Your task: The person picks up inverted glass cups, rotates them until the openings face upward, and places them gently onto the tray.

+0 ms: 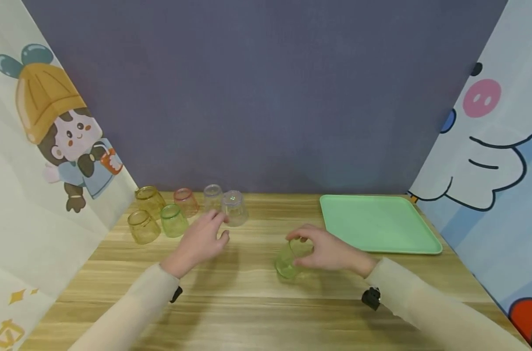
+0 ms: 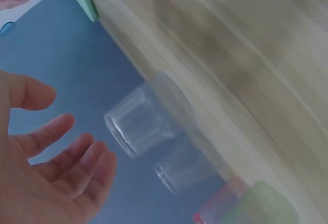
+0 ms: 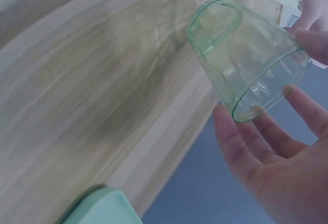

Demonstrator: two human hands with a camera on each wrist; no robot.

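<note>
Overhead: right hand [image 1: 329, 252] curled round green cup [image 1: 288, 261] on wooden table [image 1: 257, 302], left of green tray [image 1: 380, 224]; left hand [image 1: 200, 241] spread, empty, near clear cups [image 1: 233, 207]. Left wrist: fingers [image 2: 77, 155] splayed, just short of clear cups. Right wrist: green cup pinched between thumb [image 3: 236, 144] and fingertips.

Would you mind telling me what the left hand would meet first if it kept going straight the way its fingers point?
Most likely the nearer clear cup: the left hand is open, its fingertips just short of that cup, though depth is hard to judge.

Blurred table [image 2: 246, 55]; green tray [image 3: 100, 208] cut off at edge.
</note>
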